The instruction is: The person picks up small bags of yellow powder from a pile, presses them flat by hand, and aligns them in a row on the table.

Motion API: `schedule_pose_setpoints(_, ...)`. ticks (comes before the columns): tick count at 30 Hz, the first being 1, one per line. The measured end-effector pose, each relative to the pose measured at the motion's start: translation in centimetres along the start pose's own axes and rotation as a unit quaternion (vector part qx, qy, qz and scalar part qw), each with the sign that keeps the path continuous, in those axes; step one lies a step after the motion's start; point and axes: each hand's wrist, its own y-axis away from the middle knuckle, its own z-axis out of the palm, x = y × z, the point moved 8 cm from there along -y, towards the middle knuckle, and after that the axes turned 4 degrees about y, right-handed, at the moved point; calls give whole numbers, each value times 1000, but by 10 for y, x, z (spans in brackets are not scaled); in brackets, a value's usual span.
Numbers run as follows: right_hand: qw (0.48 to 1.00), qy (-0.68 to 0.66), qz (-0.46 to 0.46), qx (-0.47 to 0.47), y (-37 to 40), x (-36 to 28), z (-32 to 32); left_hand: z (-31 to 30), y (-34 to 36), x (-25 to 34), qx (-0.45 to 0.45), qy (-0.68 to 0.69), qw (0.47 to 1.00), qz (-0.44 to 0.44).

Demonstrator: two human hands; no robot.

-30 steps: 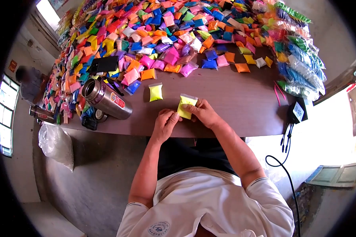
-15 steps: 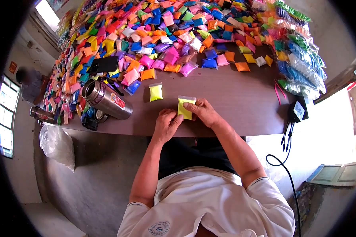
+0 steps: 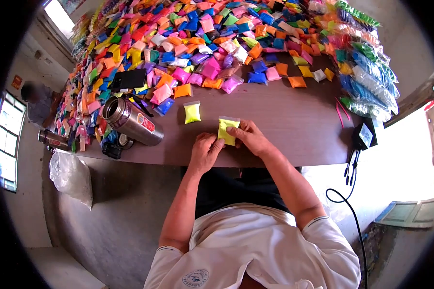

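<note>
Between my two hands is a small clear plastic packet with bright yellow contents point(image 3: 225, 129), held upright above the table's front edge. My right hand point(image 3: 250, 137) grips its right side, thumb across the front and fingers curled behind. At its lower left corner, my left hand point(image 3: 206, 150) pinches the packet with thumb and curled fingers. A second yellow packet point(image 3: 192, 112) lies flat on the brown table point(image 3: 270, 120), a little to the left and farther away, touched by neither hand.
A big heap of colourful packets point(image 3: 207, 67) covers the table's far side. To the left a steel flask point(image 3: 135, 123) leans near a black phone point(image 3: 128, 79). Bundled bags point(image 3: 366, 82) and a black box with cables point(image 3: 364, 135) are at right. Another person point(image 3: 38, 103) is far left.
The whole view has shifted very slightly. Both hands keep their hold on the yellow packet, with hardly any movement of the fingers.
</note>
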Motion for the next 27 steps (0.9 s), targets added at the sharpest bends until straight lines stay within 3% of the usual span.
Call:
schedule_pose_setpoints(8,997,66,0,-33,0,7,4,-1,0,-3,18,-10,1000,-17)
schedule_pose_setpoints(10,997,-65,-9,48,5,-14,4,-2,0,1,28,0,1000,-13)
schedule_pose_setpoints(11,997,-65,-10,46,1,-11,1,-3,0,3,36,10,999,-9)
schedule_pose_setpoints(13,986,-122,98,58,-9,9,-10,-3,-1,3,20,10,1000,-2)
schedule_pose_setpoints(14,986,-122,99,56,-16,11,-12,-1,-1,3,2,11,1000,5)
schedule_pose_setpoints(16,998,-13,32,52,-29,-8,-15,-1,-1,5,5,9,1000,7)
schedule_pose_setpoints(18,998,-11,28,63,-46,-5,-14,-1,-2,7,9,5,1000,15)
schedule_pose_setpoints(22,985,149,-3,88,-79,-7,-18,0,-2,7,15,0,1000,22)
schedule_pose_setpoints(27,928,322,-64,177,-91,-22,-6,-1,-1,10,24,-28,998,47)
